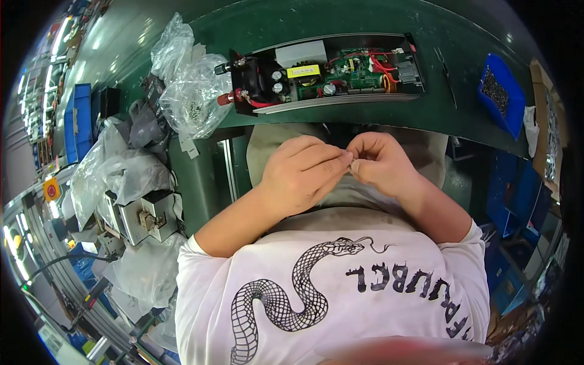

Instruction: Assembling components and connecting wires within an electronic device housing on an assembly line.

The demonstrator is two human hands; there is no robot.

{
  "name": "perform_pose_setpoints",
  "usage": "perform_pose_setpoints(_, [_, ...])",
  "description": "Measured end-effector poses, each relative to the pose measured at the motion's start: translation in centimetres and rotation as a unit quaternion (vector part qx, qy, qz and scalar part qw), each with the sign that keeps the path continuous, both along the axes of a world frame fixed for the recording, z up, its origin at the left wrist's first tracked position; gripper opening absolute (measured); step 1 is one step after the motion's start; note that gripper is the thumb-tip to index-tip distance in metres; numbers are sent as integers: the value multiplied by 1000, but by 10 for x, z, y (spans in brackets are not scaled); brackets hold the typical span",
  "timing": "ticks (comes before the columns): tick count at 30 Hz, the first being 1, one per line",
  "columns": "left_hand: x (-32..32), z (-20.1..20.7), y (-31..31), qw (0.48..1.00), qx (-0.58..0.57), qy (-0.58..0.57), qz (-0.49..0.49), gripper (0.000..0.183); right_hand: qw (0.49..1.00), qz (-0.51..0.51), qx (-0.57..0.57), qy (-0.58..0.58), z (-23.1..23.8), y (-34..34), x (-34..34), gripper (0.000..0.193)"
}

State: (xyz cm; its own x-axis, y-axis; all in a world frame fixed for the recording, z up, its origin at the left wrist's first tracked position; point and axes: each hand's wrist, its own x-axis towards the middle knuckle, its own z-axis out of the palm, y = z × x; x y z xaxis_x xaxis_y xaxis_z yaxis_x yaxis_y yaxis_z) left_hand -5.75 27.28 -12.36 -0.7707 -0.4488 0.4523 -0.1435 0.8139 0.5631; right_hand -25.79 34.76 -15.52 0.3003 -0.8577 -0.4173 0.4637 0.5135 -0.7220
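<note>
Fingertips (345, 157) of left hand (301, 173) and right hand (386, 165) met, pinched together — whether on a part could not be told; the open electronics chassis (331, 76) lay beyond, on the green bench (467, 76).

There are two hands (304, 173), one electronics unit (334, 79), one pair of tweezers (446, 75).

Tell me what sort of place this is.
Probably an electronics assembly workshop: an open-cased device with its circuit board exposed lies on a green bench, and a blue bin holds many small dark parts.
</note>
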Motion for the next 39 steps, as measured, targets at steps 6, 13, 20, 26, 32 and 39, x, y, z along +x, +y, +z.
perform_pose_setpoints(6, [-9,-9,-8,986,-164,-3,-10,29,976,-13,-83,203,-8,1,-9,7])
perform_pose_setpoints(13, [-24,-31,-23,975,-188,-84,82,22,628,-165,-442,619,-2,-11,-41,20])
perform_pose_setpoints(20, [-37,-49,-25,955,-201,-147,161,15,632,-152,-383,657,-13,-19,-34,16])
perform_pose_setpoints(26, [-40,-45,-24,954,-187,-154,175,11,605,-130,-400,676,-15,-17,-39,17])
perform_pose_setpoints(32, [-44,-48,-24,955,-182,-148,182,8,593,-141,-409,679,-18,-17,-42,16])
perform_pose_setpoints(39, [-45,-46,-22,953,-174,-144,203,15,553,-140,-437,695,-22,-27,-35,18])
